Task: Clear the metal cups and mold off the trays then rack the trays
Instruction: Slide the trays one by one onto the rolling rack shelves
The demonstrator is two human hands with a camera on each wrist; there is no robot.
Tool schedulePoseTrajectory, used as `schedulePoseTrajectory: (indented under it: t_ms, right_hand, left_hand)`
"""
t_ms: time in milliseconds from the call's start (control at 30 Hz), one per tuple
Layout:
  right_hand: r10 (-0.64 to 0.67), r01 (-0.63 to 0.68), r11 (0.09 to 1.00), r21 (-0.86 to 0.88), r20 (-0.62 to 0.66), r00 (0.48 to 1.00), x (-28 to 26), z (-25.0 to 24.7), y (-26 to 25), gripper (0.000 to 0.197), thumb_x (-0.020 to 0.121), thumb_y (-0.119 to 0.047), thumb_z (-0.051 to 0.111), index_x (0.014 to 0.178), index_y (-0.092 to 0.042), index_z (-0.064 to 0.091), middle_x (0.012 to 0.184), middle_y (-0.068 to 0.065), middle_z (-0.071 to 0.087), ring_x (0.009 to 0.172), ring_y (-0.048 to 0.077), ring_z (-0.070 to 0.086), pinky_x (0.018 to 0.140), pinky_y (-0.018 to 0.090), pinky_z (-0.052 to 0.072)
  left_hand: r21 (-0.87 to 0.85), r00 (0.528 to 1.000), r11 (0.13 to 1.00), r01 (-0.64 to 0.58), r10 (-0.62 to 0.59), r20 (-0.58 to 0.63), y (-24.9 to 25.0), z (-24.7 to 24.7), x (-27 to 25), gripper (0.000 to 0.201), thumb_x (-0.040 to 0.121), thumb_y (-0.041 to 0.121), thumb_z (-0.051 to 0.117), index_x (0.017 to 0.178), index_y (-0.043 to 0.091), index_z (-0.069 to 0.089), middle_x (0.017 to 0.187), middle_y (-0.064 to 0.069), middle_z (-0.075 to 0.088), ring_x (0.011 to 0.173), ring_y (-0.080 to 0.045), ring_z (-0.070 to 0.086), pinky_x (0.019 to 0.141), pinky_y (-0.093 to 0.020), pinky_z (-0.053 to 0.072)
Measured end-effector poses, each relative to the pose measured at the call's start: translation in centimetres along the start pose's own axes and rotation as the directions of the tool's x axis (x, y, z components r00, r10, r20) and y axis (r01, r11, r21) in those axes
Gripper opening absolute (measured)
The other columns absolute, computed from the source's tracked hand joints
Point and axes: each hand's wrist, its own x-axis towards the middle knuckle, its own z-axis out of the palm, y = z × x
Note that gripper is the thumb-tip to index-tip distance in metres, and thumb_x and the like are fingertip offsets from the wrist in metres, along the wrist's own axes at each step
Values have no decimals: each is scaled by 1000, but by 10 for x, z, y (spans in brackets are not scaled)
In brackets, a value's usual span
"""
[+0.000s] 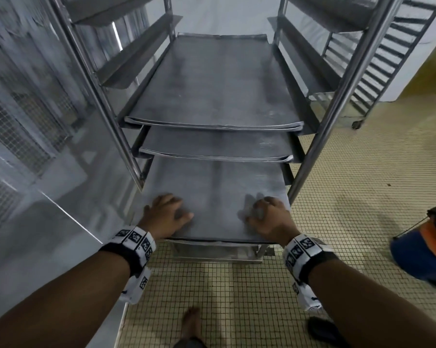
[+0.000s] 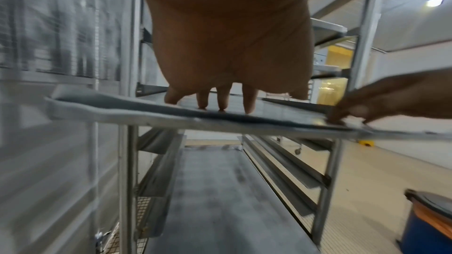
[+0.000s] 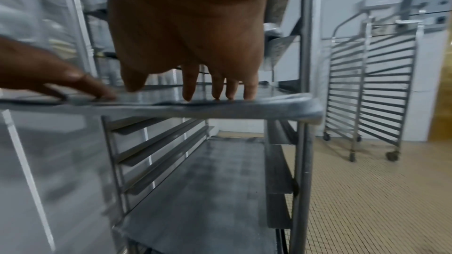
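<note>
A bare grey metal tray point(image 1: 216, 187) sits partly inside the steel rack point(image 1: 337, 96), its near edge sticking out toward me. My left hand point(image 1: 168, 213) rests flat on the tray's near left part, and its fingertips point(image 2: 221, 103) touch the top surface. On the near right part my right hand point(image 1: 264, 214) presses down, with straight fingers point(image 3: 215, 89) on the tray. Two more bare trays point(image 1: 211, 84) point(image 1: 216, 144) lie on the rails above. Another tray point(image 2: 215, 190) lies on a lower level. No cups or mold are in view.
A second rack on wheels point(image 3: 371, 84) stands to the right on the tiled floor. A blue and orange bin point(image 1: 425, 247) sits close on the right. A steel wall panel point(image 1: 48, 172) runs along the left, and my foot point(image 1: 191, 322) shows below.
</note>
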Motion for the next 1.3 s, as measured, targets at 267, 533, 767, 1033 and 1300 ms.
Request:
schedulePoseTrajectory:
  t_ms: [267, 533, 767, 1033, 1300]
  right_hand:
    - [-286, 297, 947, -126, 101, 953, -23, 38, -13, 79, 84, -76, 49, 151, -40, 30, 166, 0, 14, 153, 23, 8, 124, 47, 8]
    - [-408, 405, 904, -134, 8, 913, -30, 52, -7, 32, 99, -46, 52, 126, -37, 66, 149, -13, 47, 146, 13, 29, 124, 39, 13]
    - [-356, 354, 928, -118, 4, 935, -22, 41, 3, 46, 98, -57, 47, 138, -34, 53, 154, -12, 40, 144, 12, 31, 121, 40, 21]
    - [-259, 269, 947, -174, 76, 963, -19, 18, 52, 77, 91, -76, 37, 156, -37, 21, 165, -14, 14, 153, 11, 9, 124, 41, 11]
    - [-301, 315, 927, -206, 96, 949, -17, 22, 65, 79, 92, -75, 26, 158, -33, 16, 167, -11, 8, 153, 8, 1, 125, 39, 7]
  left_hand:
    - [117, 964, 963, -244, 228, 135, 37, 25, -37, 88, 82, 84, 39, 157, 39, 27, 171, -1, 2, 157, -24, -6, 123, -58, 3]
    - [152, 946, 935, -322, 312, 82, 35, 31, -44, 101, 73, 87, -6, 148, 41, 45, 168, 7, 21, 156, -20, 5, 123, -52, 10]
    - [187, 951, 933, -307, 310, 13, 35, 36, -39, 58, 103, 60, 25, 152, 33, 39, 167, 3, 26, 156, -21, 13, 123, -46, 16]
    - [244, 978, 948, -207, 192, 82, -13, 14, -44, 80, 92, 77, 18, 160, 36, 16, 171, 5, 5, 157, -19, -1, 125, -49, 12]
    - [272, 970, 931, -243, 226, 92, -29, 7, -42, 118, 63, 91, -20, 161, 33, 12, 171, 2, 4, 157, -17, -2, 125, -42, 19]
